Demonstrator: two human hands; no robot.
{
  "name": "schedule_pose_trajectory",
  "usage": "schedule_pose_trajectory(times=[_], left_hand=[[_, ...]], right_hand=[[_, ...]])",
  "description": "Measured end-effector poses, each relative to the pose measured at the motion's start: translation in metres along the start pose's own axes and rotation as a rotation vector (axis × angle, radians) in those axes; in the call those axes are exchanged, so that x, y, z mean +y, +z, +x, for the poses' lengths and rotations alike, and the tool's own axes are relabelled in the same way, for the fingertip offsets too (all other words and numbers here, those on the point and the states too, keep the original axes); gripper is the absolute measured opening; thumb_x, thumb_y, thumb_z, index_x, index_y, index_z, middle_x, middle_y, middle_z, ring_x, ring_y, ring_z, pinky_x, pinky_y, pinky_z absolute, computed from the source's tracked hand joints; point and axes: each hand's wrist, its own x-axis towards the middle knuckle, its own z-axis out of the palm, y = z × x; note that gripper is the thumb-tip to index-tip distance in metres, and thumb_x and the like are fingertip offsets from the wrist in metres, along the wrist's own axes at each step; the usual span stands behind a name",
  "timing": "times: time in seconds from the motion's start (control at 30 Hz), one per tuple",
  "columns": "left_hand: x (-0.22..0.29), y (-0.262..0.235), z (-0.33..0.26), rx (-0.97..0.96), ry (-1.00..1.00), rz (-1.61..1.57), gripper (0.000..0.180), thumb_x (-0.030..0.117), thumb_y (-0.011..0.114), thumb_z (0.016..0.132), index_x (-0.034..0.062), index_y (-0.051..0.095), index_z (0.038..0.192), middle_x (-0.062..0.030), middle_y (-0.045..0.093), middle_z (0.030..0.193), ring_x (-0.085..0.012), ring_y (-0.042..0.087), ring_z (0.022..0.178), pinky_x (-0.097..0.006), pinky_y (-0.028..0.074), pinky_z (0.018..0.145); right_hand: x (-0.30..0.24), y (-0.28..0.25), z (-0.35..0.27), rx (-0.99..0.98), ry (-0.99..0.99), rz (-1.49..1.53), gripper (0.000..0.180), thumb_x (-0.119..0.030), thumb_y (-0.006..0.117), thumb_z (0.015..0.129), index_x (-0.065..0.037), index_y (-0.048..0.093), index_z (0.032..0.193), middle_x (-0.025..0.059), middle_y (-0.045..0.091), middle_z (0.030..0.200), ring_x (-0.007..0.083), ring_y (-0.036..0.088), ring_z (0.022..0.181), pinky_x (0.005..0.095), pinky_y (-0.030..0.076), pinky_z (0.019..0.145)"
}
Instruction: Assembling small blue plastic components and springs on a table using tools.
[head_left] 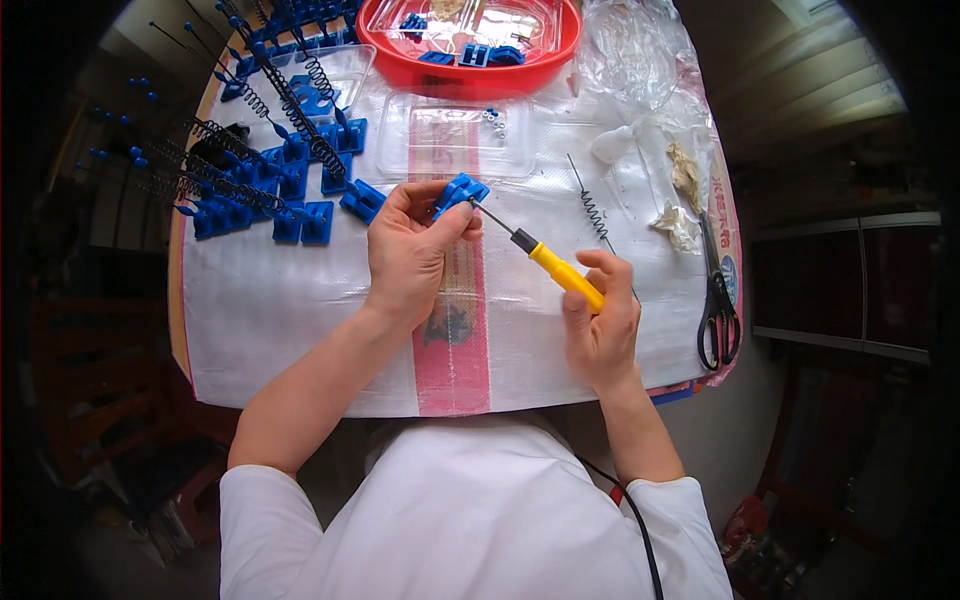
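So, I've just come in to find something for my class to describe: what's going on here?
A person sits or stands at a covered table. The left hand pinches a small blue part; the right hand holds a yellow-handled screwdriver, its tip at that part. A black coil spring lies loose nearby. To the left are many blue pieces, several with springs attached; a red basin sits beyond.
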Motion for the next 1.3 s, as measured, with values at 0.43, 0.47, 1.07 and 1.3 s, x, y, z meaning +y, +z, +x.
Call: schedule_pose_trajectory(times=[0.43, 0.47, 1.07, 1.3], left_hand=[[0.000, 0.002, -0.001, 0.007, 0.014, 0.033, 0.030, -0.004, 0.070, 0.089, -0.0031, 0.053, 0.114, -0.0128, 0.066, 0.102, -0.0165, 0.070, 0.086, -0.029, 0.061, 0.078], [0.000, 0.001, -0.001, 0.003, 0.013, 0.032, 0.030, -0.004, 0.070, 0.089, -0.0030, 0.054, 0.114, -0.0129, 0.066, 0.102, -0.0164, 0.070, 0.086, -0.029, 0.061, 0.078], [0.000, 0.000, -0.003, -0.048, 0.021, 0.088, 0.034, -0.005, 0.067, 0.090, -0.0022, 0.053, 0.122, -0.0115, 0.065, 0.108, -0.0167, 0.070, 0.088, -0.027, 0.059, 0.079], [0.000, 0.001, -0.003, -0.078, 0.037, 0.089, 0.034, -0.004, 0.068, 0.090, -0.0011, 0.054, 0.121, -0.0106, 0.065, 0.108, -0.0157, 0.069, 0.088, -0.027, 0.059, 0.078]], right_hand=[[0.006, 0.004, -0.007, 0.021, -0.051, -0.004, 0.036, -0.025, 0.072, 0.093, -0.002, 0.052, 0.112, 0.0069, 0.055, 0.064, 0.0148, 0.054, 0.051, 0.0283, 0.041, 0.049], [0.010, 0.001, -0.005, -0.025, -0.063, -0.036, 0.038, -0.025, 0.073, 0.093, -0.002, 0.051, 0.113, 0.0066, 0.057, 0.065, 0.0138, 0.055, 0.052, 0.0278, 0.041, 0.048], [0.001, -0.004, 0.000, -0.002, 0.045, 0.064, 0.028, -0.027, 0.068, 0.097, -0.001, 0.055, 0.101, 0.0051, 0.055, 0.062, 0.0111, 0.051, 0.049, 0.0266, 0.039, 0.047], [0.005, -0.006, -0.002, -0.064, 0.073, 0.037, 0.028, -0.019, 0.073, 0.092, -0.002, 0.054, 0.102, 0.0051, 0.058, 0.065, 0.0118, 0.055, 0.053, 0.0274, 0.041, 0.049]])
